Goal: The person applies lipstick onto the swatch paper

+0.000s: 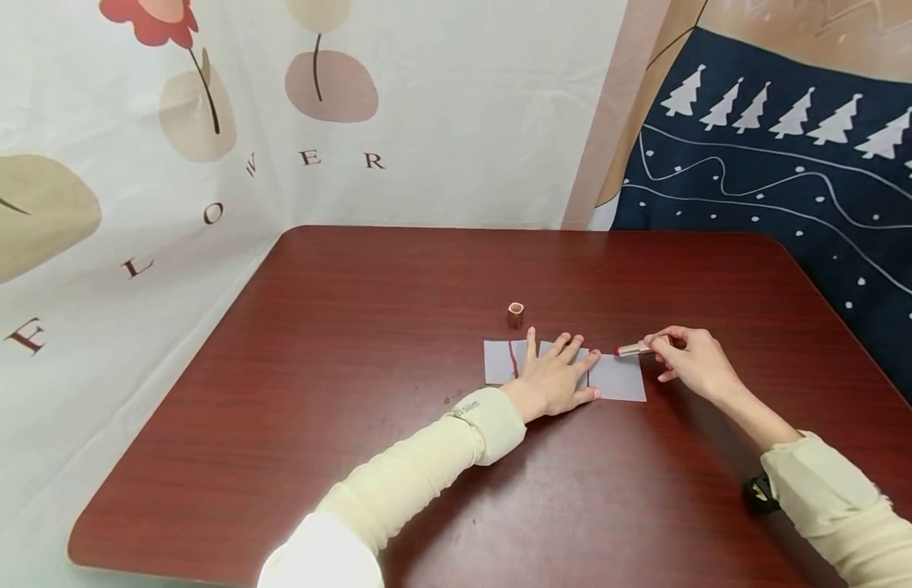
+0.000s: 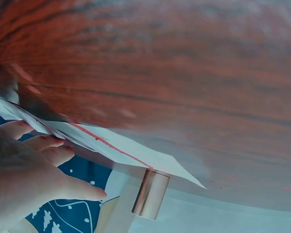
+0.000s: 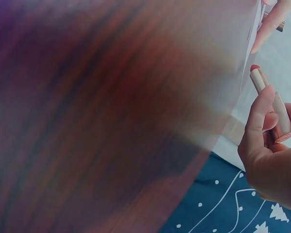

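Observation:
My left hand (image 1: 553, 380) lies spread over white paper (image 1: 620, 380), its straight fingers pressing it to the table. A red line (image 1: 513, 359) runs down the paper's left part, and a thin dark line crosses it just right of the fingertips. The middle of the paper is hidden under the hand. Between thumb and fingers my right hand (image 1: 694, 361) pinches a lipstick (image 3: 282, 114), its red tip (image 3: 254, 68) pointing left, right at the paper's far edge in the head view. Behind the paper stands the lipstick's shiny copper-coloured cap (image 2: 152, 195), hollow end up.
The reddish-brown wooden table (image 1: 338, 343) stretches around the paper, with small reddish marks (image 1: 450, 399) left of it. A white printed curtain (image 1: 456, 122) hangs along the back and left, and a dark blue cloth with white trees (image 1: 764, 180) at the right.

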`<state>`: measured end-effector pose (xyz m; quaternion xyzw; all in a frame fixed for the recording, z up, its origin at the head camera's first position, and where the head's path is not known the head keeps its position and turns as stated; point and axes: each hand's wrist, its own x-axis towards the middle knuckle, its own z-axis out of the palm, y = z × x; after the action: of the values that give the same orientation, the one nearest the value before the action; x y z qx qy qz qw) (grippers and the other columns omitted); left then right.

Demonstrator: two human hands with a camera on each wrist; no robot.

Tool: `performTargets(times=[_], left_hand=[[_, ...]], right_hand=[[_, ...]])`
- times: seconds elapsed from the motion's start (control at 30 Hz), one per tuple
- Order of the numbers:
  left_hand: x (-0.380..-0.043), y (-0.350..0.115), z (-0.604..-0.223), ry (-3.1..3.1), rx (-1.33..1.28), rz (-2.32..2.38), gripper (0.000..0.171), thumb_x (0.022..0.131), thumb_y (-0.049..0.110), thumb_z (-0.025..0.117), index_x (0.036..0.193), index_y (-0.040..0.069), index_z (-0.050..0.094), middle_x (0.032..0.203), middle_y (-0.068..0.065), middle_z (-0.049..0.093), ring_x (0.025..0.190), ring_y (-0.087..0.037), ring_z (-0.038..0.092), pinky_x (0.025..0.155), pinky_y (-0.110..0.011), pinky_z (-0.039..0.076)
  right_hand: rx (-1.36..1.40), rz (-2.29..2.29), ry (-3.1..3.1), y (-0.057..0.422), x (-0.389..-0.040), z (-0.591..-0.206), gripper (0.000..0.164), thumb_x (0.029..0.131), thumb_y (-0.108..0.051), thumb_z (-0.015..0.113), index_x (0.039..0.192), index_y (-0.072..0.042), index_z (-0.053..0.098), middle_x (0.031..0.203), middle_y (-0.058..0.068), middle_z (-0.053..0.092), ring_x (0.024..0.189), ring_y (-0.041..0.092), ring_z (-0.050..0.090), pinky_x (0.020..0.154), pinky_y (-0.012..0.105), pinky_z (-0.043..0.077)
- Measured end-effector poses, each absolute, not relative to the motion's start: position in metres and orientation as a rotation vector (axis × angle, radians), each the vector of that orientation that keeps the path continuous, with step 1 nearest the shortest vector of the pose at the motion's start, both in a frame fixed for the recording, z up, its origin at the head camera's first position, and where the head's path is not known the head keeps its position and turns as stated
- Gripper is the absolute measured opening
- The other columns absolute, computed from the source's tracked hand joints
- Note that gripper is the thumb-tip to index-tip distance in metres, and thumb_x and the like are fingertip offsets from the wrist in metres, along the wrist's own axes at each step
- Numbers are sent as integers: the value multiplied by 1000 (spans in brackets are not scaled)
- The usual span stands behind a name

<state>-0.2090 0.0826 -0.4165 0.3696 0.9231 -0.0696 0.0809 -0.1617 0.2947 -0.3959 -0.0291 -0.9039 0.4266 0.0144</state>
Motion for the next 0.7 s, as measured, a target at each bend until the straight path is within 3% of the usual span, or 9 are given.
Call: performTargets(times=[0.23, 0.7], left_hand=[[-207, 72, -421, 2780, 1074, -267, 63, 90, 67, 26, 148, 42, 16, 155, 7, 12, 141, -16, 5, 105, -57, -2], [-208, 79, -417, 2765, 1086, -298, 63, 91, 67, 22, 148, 43, 11, 155, 10, 8, 141, -15, 3, 106, -55, -3]], right_hand=[[-59, 1303, -2844, 283, -165, -401, 43, 96, -29, 51, 111, 11, 57, 78, 17, 53, 64, 18, 57, 57, 27, 53], [0, 1115, -2895, 287, -161, -398, 47, 97, -34, 49, 113, 9, 57, 94, 26, 61, 57, 19, 64, 56, 22, 49]])
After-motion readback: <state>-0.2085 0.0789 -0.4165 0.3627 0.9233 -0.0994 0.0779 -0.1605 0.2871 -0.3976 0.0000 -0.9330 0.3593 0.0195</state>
